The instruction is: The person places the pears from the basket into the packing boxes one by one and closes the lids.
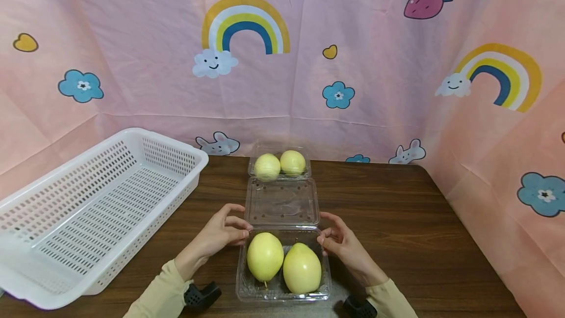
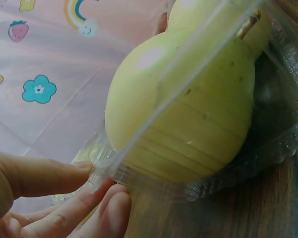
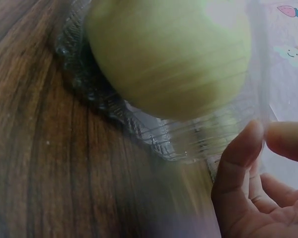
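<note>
A clear plastic clamshell box sits before me on the table with its lid folded back. Two yellow-green pears lie side by side in the base, the left pear stem down and the right pear stem up. My left hand pinches the plastic edge near the box's far left corner; the left wrist view shows its thumb against that edge. On the opposite side my right hand pinches the edge between thumb and forefinger.
Behind the lid stands another clear box with two pears. A large white perforated basket fills the left side of the dark wooden table. A pink patterned cloth hangs along the back and right.
</note>
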`<state>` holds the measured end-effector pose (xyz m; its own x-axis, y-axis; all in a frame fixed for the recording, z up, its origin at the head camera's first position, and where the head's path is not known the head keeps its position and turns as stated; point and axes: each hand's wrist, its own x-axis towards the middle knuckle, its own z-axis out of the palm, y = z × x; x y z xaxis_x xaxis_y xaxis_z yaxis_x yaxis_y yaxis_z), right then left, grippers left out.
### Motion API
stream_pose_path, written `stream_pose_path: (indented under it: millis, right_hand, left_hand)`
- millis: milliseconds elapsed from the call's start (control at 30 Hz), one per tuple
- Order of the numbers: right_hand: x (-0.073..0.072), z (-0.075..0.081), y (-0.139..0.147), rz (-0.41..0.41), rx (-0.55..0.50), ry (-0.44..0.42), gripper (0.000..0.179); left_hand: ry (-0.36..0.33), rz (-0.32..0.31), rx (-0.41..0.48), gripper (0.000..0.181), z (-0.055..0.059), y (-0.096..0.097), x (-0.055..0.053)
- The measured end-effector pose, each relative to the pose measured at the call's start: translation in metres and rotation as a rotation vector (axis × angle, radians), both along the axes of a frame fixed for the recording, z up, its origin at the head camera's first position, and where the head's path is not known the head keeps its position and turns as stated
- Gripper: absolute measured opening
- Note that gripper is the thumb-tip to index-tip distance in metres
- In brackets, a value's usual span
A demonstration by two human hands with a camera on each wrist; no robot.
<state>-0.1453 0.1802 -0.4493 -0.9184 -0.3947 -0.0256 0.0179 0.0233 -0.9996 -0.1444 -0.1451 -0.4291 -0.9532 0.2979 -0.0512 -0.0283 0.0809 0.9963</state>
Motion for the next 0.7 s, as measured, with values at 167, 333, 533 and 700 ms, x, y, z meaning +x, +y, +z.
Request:
stream_pose_path:
  millis: [167,333,533,700]
  right_hand:
    - [-0.0004,0.0009,-0.0003,0.0,-0.008,-0.02,0.063]
    - [-0.0012,0.0027,-0.0007,0.017,0.001,-0.041,0.068]
    - [-0.0029,0.0003,0.0,0.045,-0.015,-0.025,0.067]
    - [-0.0025,-0.0031,-0.0002,0.025,-0.038,-0.029,0.065]
  left_hand:
    - [0.007,0.003,-0.006,0.056,-0.0005,0.0001,-0.0019]
    - [0.002,0.006,-0.011,0.058,-0.0002,0.0005,-0.0019]
    - [0.005,0.004,-0.004,0.057,-0.0007,0.0011,-0.0002]
    - [0.02,-0.006,0.021,0.054,-0.0016,0.0003,0.0003]
